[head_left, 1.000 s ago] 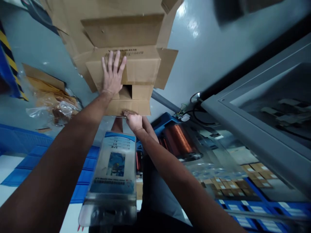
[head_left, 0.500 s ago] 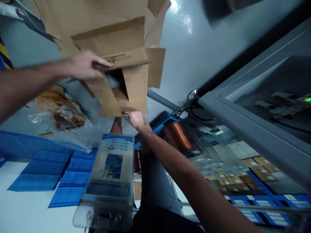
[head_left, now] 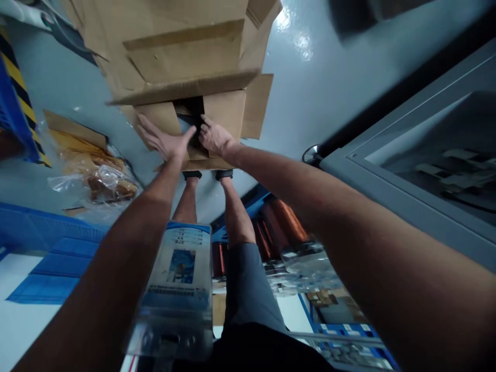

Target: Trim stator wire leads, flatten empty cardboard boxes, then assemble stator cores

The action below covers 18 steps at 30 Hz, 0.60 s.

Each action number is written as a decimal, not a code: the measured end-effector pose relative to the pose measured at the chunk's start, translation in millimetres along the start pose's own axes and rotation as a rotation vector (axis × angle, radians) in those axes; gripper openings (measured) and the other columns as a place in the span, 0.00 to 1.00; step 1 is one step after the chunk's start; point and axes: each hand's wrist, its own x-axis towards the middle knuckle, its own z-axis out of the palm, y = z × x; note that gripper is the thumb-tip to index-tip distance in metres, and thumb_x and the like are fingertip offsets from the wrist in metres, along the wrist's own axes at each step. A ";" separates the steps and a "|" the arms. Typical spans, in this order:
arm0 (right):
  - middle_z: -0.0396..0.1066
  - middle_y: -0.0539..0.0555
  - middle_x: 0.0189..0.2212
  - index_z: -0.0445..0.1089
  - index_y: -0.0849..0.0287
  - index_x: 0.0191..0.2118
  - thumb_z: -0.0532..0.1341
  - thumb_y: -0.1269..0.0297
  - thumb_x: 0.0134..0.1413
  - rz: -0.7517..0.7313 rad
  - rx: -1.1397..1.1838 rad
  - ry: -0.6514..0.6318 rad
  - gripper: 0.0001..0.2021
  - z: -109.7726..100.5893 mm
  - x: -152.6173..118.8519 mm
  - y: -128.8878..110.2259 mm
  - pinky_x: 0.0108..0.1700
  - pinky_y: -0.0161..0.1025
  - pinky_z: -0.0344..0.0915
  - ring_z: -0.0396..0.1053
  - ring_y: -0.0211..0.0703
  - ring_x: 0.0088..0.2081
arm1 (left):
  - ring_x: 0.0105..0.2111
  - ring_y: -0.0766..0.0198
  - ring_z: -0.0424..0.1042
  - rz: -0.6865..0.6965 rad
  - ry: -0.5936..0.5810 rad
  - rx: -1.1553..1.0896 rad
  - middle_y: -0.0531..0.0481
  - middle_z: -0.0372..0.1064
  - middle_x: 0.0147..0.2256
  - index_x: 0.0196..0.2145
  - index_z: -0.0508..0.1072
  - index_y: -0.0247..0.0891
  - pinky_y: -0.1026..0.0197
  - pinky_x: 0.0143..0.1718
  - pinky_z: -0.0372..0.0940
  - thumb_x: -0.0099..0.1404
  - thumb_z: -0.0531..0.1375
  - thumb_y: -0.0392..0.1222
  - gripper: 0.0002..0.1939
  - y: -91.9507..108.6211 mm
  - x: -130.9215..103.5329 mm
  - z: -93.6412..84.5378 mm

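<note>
Gaping at Eleven O'Clock, a Cardboard Box (head_left: 228, 106) Stood Partly Open

Reckoned from the middle of the view, a strip of black-and-yellow tape (head_left: 21, 98) ran between nine and ten o'clock. Blue panels (head_left: 50, 268) lay at eight, and a crumpled bundle in clear plastic (head_left: 96, 168) sat on the floor at nine.

At ten o'clock the person's left hand (head_left: 166, 140) was spread flat over the box's left inner flap, gripping nothing, its thumb pointing toward the dark gap. A badge (head_left: 182, 279) hung at seven. The right hand (head_left: 216, 138), at eleven, had its fingers bent at the gap's right edge; whether they pinched anything could not be told. A long flap stood raised just beyond both hands.

Copper-coloured spools (head_left: 287, 219) showed at four o'clock, partly behind the right forearm, and a grey cabinet (head_left: 387, 165) filled three.
</note>
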 end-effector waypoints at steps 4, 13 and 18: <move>0.88 0.55 0.47 0.88 0.61 0.52 0.57 0.65 0.76 0.044 0.113 0.021 0.19 -3.2 -23.7 1.1 0.75 0.77 0.68 0.82 0.62 0.69 | 0.94 0.34 0.36 -0.055 -0.020 -0.092 0.24 0.17 0.93 0.94 0.29 0.28 0.38 0.93 0.52 0.79 0.79 0.45 0.73 -17.5 -38.2 38.1; 0.86 0.63 0.61 0.85 0.56 0.62 0.44 0.66 0.89 0.062 -0.091 0.152 0.29 -59.3 -167.7 22.8 0.86 0.60 0.59 0.78 0.57 0.70 | 0.79 0.42 0.78 0.033 0.033 -0.049 0.43 0.75 0.80 0.90 0.69 0.44 0.35 0.84 0.71 0.83 0.53 0.32 0.41 -69.8 -33.6 -69.1; 0.73 0.69 0.80 0.84 0.56 0.60 0.56 0.51 0.87 0.578 0.040 0.529 0.21 -77.8 -242.9 15.7 0.68 0.56 0.79 0.82 0.61 0.67 | 0.76 0.45 0.82 0.581 -0.279 0.121 0.55 0.83 0.72 0.73 0.89 0.56 0.37 0.82 0.73 0.77 0.59 0.30 0.36 -105.0 -67.7 -169.1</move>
